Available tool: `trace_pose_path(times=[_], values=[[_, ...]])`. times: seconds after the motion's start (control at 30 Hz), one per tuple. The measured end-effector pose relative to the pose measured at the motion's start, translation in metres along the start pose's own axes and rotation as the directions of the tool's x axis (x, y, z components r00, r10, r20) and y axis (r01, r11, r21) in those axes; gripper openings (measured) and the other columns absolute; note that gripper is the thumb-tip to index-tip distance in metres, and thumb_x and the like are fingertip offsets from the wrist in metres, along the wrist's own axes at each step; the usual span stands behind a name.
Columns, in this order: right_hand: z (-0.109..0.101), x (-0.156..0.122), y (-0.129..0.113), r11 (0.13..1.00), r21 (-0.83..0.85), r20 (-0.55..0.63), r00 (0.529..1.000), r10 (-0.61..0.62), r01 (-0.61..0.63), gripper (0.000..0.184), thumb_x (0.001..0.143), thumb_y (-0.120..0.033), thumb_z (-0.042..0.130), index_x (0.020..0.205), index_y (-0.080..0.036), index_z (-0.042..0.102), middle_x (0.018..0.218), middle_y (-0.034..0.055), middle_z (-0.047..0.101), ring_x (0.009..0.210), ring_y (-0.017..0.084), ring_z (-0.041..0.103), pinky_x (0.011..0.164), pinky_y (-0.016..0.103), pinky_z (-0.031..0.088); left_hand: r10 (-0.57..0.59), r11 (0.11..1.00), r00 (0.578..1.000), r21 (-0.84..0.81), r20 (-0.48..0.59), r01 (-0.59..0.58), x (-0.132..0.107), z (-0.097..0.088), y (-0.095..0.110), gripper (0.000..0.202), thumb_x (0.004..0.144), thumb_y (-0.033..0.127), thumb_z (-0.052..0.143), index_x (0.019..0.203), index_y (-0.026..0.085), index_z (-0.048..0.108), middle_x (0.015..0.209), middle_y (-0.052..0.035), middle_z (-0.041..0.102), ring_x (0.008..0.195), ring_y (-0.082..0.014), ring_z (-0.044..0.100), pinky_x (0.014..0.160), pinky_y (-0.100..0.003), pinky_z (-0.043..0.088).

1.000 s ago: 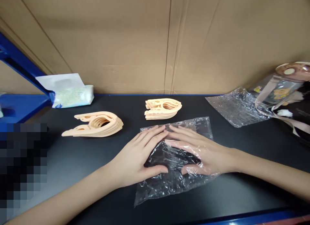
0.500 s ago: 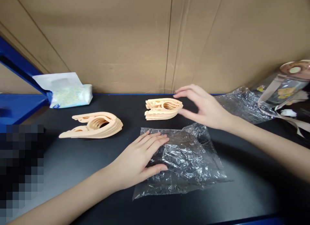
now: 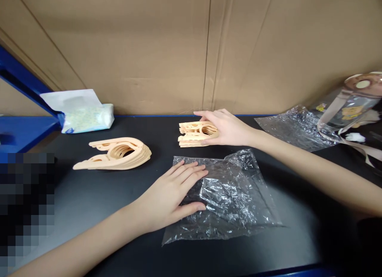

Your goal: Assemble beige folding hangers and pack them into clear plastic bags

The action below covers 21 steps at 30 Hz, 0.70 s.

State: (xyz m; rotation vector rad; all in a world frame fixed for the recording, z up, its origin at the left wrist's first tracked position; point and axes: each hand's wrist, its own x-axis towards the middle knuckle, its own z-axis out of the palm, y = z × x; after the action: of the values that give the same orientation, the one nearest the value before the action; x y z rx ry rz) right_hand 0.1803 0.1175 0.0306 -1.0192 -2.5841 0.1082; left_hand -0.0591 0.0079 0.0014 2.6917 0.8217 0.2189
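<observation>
My left hand (image 3: pixel 174 195) lies flat, fingers stretched, on the left part of a crinkled clear plastic bag (image 3: pixel 235 195) on the black table. Behind the bag sits a small stack of peach plastic folding hangers (image 3: pixel 192 130), folded up and piled on one another. Around the rounded right end of that stack my right hand (image 3: pixel 225 128) is closed, thumb along the near side and fingers over the far side. A second stack of the same folded hangers (image 3: pixel 119 154) rests to the left, touched by neither hand.
At the back left lies a tissue pack (image 3: pixel 88 116) with a white sheet sticking out. Another clear plastic bag (image 3: pixel 294 128) and a transparent bottle with a strap (image 3: pixel 353 104) are at the right. A cardboard wall (image 3: pixel 149 62) rises behind the table.
My right hand has moved left and closed around the right end of the small hanger stack. My left hand stays flat on the bag.
</observation>
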Motion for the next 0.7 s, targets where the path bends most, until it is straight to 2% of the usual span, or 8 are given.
trace_pose_path(times=[0.13, 0.27, 0.33, 0.4, 0.5, 0.57, 0.63, 0.7], values=[[-0.004, -0.004, 0.002, 1.0, 0.024, -0.078, 0.997, -0.008, 0.01, 0.079, 0.08, -0.049, 0.071, 0.144, -0.012, 0.042, 0.123, 0.0132, 0.066, 0.112, 0.03, 0.061, 0.101, 0.047, 0.037, 0.005, 1.0, 1.0, 0.006, -0.003, -0.005, 0.001, 0.001, 0.0, 0.059, 0.097, 0.055, 0.047, 0.144, 0.019, 0.041, 0.148, -0.0105, 0.051, 0.141, -0.0257, 0.042, 0.12, -0.05, 0.03], [-0.033, -0.03, -0.004, 0.999, -0.009, -0.15, 0.987, 0.05, -0.052, 0.082, 0.077, -0.055, 0.072, 0.143, -0.016, 0.041, 0.126, 0.0134, 0.063, 0.115, 0.033, 0.059, 0.101, 0.05, 0.039, -0.009, 1.0, 1.0, -0.003, -0.019, 0.009, 0.0, 0.002, -0.001, 0.059, 0.097, 0.054, 0.048, 0.143, 0.018, 0.042, 0.15, -0.0112, 0.047, 0.142, -0.0262, 0.041, 0.119, -0.05, 0.033], [-0.052, -0.054, -0.008, 0.993, -0.027, -0.088, 0.99, 0.114, -0.117, 0.074, 0.076, -0.06, 0.071, 0.133, -0.02, 0.047, 0.127, 0.0116, 0.062, 0.112, 0.032, 0.061, 0.095, 0.047, 0.045, -0.023, 1.0, 0.999, -0.013, -0.036, 0.023, -0.001, 0.003, -0.002, 0.06, 0.096, 0.055, 0.049, 0.143, 0.018, 0.043, 0.153, -0.0117, 0.043, 0.144, -0.0273, 0.037, 0.118, -0.049, 0.036], [-0.07, -0.082, -0.011, 0.981, -0.047, 0.035, 0.981, 0.189, -0.187, 0.061, 0.075, -0.063, 0.07, 0.12, -0.026, 0.051, 0.12, 0.0067, 0.064, 0.098, 0.028, 0.065, 0.08, 0.04, 0.052, -0.035, 0.999, 0.998, -0.025, -0.044, 0.034, -0.002, 0.003, -0.002, 0.062, 0.096, 0.056, 0.05, 0.144, 0.018, 0.042, 0.155, -0.0121, 0.041, 0.146, -0.028, 0.034, 0.117, -0.049, 0.037], [-0.086, -0.124, -0.013, 0.964, -0.112, 0.083, 0.964, 0.251, -0.242, 0.053, 0.073, -0.06, 0.074, 0.112, -0.03, 0.053, 0.107, 0.0042, 0.067, 0.081, 0.025, 0.067, 0.061, 0.036, 0.054, -0.044, 0.998, 0.998, -0.037, -0.034, 0.042, -0.002, 0.002, -0.002, 0.061, 0.097, 0.055, 0.048, 0.145, 0.018, 0.04, 0.155, -0.0122, 0.04, 0.147, -0.0274, 0.032, 0.117, -0.048, 0.037], [-0.087, -0.144, -0.018, 0.98, -0.074, 0.139, 0.971, 0.194, -0.185, 0.046, 0.072, -0.05, 0.076, 0.107, -0.03, 0.056, 0.106, 0.0045, 0.067, 0.079, 0.024, 0.068, 0.058, 0.034, 0.056, -0.047, 0.998, 0.999, -0.045, -0.021, 0.046, -0.001, 0.002, -0.002, 0.061, 0.097, 0.055, 0.046, 0.146, 0.018, 0.039, 0.155, -0.0123, 0.04, 0.147, -0.0269, 0.032, 0.118, -0.049, 0.037], [-0.082, -0.155, -0.028, 0.99, -0.027, 0.215, 0.967, 0.138, -0.135, 0.04, 0.073, -0.042, 0.078, 0.106, -0.03, 0.058, 0.108, 0.0038, 0.067, 0.084, 0.022, 0.069, 0.063, 0.03, 0.059, -0.053, 0.997, 0.999, -0.053, -0.01, 0.052, 0.0, 0.001, -0.001, 0.064, 0.097, 0.056, 0.047, 0.146, 0.018, 0.038, 0.156, -0.0129, 0.039, 0.147, -0.0273, 0.031, 0.118, -0.049, 0.036], [-0.073, -0.157, -0.041, 0.99, -0.004, 0.219, 0.966, 0.135, -0.138, 0.033, 0.072, -0.042, 0.078, 0.098, -0.03, 0.061, 0.108, 0.0011, 0.068, 0.086, 0.019, 0.07, 0.067, 0.027, 0.06, -0.058, 0.997, 0.998, -0.059, 0.001, 0.058, 0.0, 0.001, -0.002, 0.067, 0.095, 0.058, 0.049, 0.147, 0.017, 0.037, 0.156, -0.0136, 0.038, 0.147, -0.0281, 0.03, 0.118, -0.05, 0.036]])
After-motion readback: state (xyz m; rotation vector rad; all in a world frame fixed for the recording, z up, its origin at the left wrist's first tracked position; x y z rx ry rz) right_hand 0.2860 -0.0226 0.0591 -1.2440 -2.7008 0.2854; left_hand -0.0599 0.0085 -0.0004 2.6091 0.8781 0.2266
